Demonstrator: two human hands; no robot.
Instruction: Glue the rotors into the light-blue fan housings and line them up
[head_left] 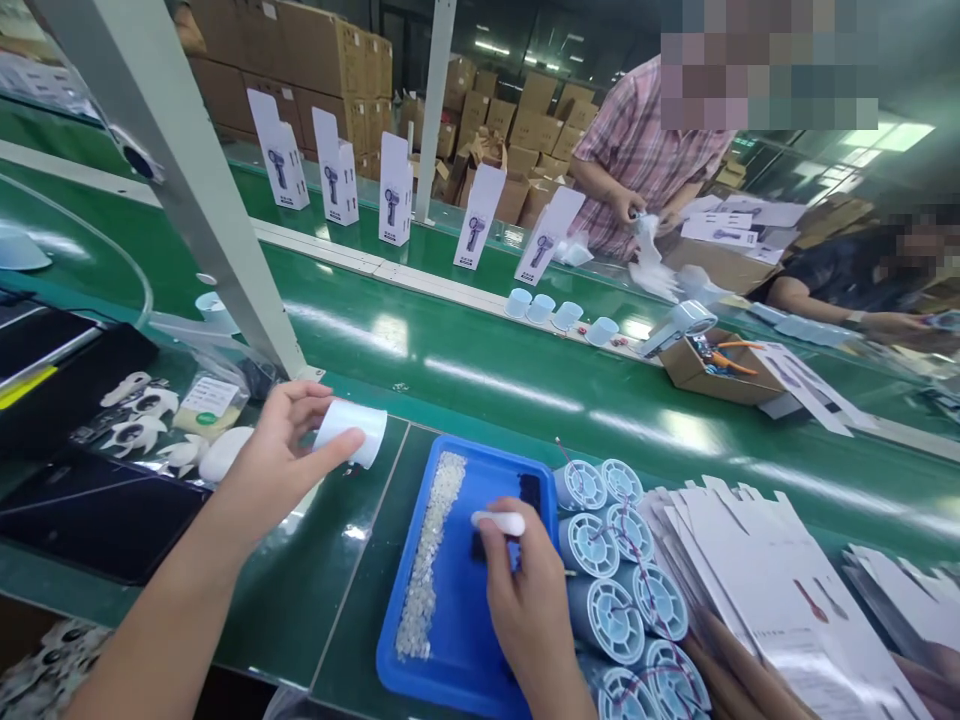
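Note:
My left hand (300,445) grips a pale blue plastic cylinder (360,432), tilted on its side above the bench, thumb along its near side. My right hand (525,580) is closed around a white, round-ended stick-like tool (501,522) over the blue tray (480,610); its other end is hidden. Small clear pieces (424,570) lie in a long heap along the tray's left side. Small black pieces (529,488) lie toward its right side, partly behind my right hand. Beside the tray stand several light blue cylindrical housings (615,620) with spoked ends and thin wires.
Flat printed cartons (780,580) are stacked at right. White animal-shaped parts (135,432) lie left, near a metal post (187,180). Across the green conveyor (450,350) stand several upright boxes (394,200) and small blue cups (566,315). A co-worker in a checked shirt (637,130) handles white wrapping.

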